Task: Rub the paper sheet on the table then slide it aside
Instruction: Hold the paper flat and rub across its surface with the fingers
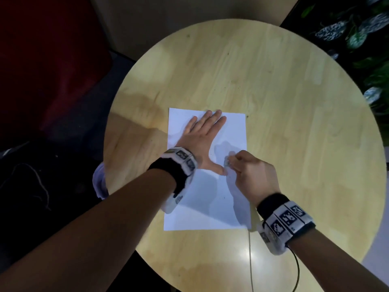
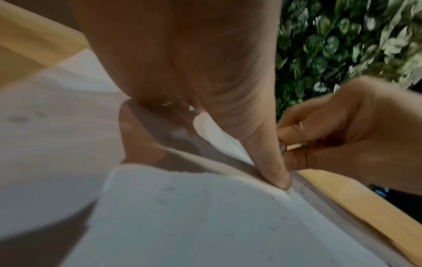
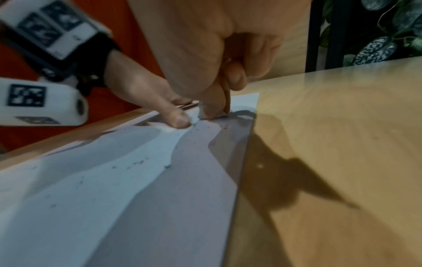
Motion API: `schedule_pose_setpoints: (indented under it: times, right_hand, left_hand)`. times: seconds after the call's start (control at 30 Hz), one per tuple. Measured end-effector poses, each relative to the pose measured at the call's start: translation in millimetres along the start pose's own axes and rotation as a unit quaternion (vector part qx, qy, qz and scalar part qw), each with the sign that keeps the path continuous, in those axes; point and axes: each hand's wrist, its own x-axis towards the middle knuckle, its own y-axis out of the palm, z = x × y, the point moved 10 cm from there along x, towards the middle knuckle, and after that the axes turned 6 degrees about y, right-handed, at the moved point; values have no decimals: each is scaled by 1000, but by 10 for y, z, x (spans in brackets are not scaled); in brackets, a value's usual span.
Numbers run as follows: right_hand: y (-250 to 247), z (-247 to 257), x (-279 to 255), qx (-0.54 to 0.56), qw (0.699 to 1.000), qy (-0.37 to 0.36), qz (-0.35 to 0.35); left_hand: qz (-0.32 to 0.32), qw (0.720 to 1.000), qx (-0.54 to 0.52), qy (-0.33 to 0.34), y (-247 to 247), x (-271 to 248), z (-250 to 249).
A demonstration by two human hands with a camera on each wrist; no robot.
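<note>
A white paper sheet (image 1: 210, 207) lies flat near the middle of a round wooden table (image 1: 294, 123). My left hand (image 1: 202, 135) rests palm-down on its upper half, fingers straight and thumb (image 3: 175, 117) spread. My right hand (image 1: 231, 165) pinches a small pale eraser-like piece (image 3: 210, 113) and holds it against the paper right beside the left thumb (image 2: 269, 153). Dark crumbs (image 3: 137, 162) speckle the sheet (image 3: 114, 198). The left wrist view shows the same paper (image 2: 205, 225) under the palm, with the right hand (image 2: 342, 130) behind the thumb.
Leafy plants (image 1: 357, 34) stand beyond the table's right edge. A dark red seat (image 1: 52, 70) is on the left. A pale object (image 1: 100, 182) sits at the table's left rim. A thin cable (image 1: 250, 260) runs off the near edge.
</note>
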Motion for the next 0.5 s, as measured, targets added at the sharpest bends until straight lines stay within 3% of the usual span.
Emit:
schedule_pose_setpoints:
  times: [0.1,0.2,0.3,0.4,0.5]
  right_hand:
    - [7,-29,33,-3,1000,6,27]
    - [-64,65,90,25,1000,13,12]
    - [-77,270,527,10,1000,14,-18]
    - [13,288,892,-15,999,47,8]
    - [51,366,528,-18,999,12,26]
  left_hand:
    - [-20,1000,6,11,-142,-244,273]
    - [-13,1000,18,-15,-123,-502,493]
    - [-2,999,37,-24,-85,-497,504]
    - [7,999,38,-32,-82,-485,510]
    - [13,998,42,-34,-72,-486,519]
